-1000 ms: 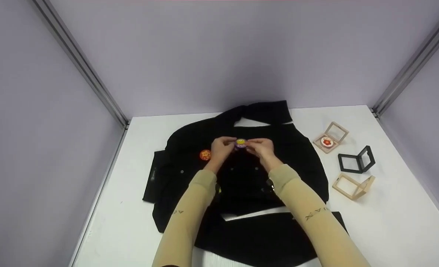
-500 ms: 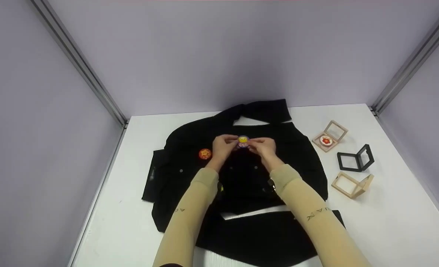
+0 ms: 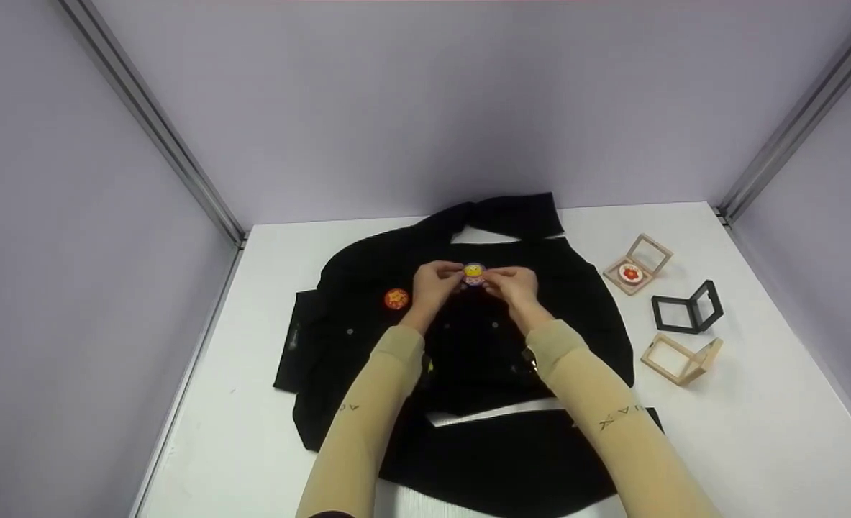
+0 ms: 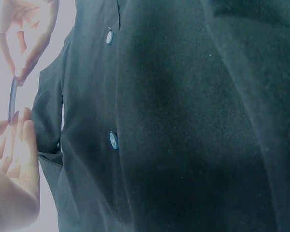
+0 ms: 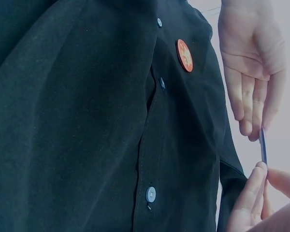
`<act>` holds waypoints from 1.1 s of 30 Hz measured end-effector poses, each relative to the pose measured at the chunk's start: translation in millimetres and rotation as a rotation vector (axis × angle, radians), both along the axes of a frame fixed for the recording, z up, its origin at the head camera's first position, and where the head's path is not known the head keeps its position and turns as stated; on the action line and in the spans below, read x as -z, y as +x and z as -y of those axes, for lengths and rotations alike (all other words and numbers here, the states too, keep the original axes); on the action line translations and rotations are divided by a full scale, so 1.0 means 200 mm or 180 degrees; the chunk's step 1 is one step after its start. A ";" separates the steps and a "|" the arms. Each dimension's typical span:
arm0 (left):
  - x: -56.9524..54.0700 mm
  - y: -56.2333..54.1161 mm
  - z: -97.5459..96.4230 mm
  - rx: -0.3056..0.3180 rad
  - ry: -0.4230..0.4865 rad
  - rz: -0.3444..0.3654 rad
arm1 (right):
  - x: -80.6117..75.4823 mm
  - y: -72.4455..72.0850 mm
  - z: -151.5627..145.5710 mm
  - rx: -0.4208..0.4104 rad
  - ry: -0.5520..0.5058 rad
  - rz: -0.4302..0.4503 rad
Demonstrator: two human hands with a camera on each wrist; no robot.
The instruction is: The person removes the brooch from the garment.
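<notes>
A round badge [image 3: 475,274], purple-rimmed with a yellow figure, is held up above a black shirt [image 3: 562,288]. My left hand [image 3: 434,289] pinches its left edge between thumb and fingertips. On the opposite edge, the right hand [image 3: 514,285] pinches it in the same way. Both wrist views show the badge [image 4: 12,100] as a thin dark edge, raised off the cloth. An orange-red badge [image 3: 396,298] with a yellow star lies on the shirt, just left of my left hand. Pale buttons [image 5: 151,194] run down the shirt front.
On the right of the white table [image 3: 777,417] stand a wooden frame [image 3: 620,282] holding a white badge with a red flower, a black frame [image 3: 675,329] and a lighter wooden frame [image 3: 659,365], all hinged open. Grey walls [image 3: 425,108] enclose the table.
The badge has tilted so its face shows more fully, and both hands have shifted slightly right with it. The frames and the star badge stay in place.
</notes>
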State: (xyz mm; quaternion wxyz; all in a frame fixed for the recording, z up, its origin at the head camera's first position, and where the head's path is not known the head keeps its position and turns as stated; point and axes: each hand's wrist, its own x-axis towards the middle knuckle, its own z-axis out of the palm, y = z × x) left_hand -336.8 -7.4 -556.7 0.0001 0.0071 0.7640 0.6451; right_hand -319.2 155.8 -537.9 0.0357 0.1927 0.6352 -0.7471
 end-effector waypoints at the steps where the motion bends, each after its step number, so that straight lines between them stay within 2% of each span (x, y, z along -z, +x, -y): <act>1: 0.00 0.00 0.00 0.0006 -0.0001 -0.0003 | 0.00 0.00 0.00 0.0005 0.0003 -0.0008; 14: -0.01 0.01 -0.04 0.0091 -0.0038 -0.0122 | 0.00 0.01 -0.04 0.0102 0.0026 -0.0034; 24: -0.03 0.01 -0.08 0.0146 -0.0005 -0.0032 | -0.01 0.01 -0.10 0.0201 -0.0033 -0.0181; 33: -0.05 0.02 -0.11 0.0235 -0.0081 -0.0048 | -0.03 0.01 -0.15 0.0234 -0.0078 -0.0120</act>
